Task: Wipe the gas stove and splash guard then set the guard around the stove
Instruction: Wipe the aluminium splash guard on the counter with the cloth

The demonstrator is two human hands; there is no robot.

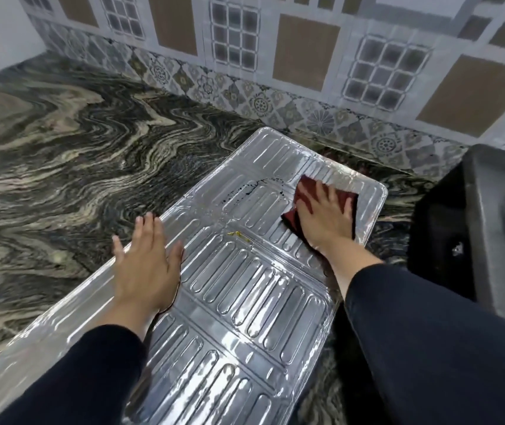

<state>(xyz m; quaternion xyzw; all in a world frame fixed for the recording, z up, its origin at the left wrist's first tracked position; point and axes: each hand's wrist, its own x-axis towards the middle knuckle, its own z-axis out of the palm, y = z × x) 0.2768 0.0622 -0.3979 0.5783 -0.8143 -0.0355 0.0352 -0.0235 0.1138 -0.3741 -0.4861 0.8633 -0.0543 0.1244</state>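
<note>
The foil splash guard [245,286] lies flat across the countertop [61,148] at mid-frame. The right hand [324,219] presses a dark red cloth [303,191] flat on its far end, fingers spread. The left hand [147,259] rests open on its left edge.

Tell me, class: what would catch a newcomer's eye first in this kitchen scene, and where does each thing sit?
The shiny ribbed splash guard lies flat across the swirled dark stone counter, filling the middle. Toward its far right end the right hand presses a dark red cloth flat, beside a ring of black specks. The left hand rests open on the guard's left edge.
</note>
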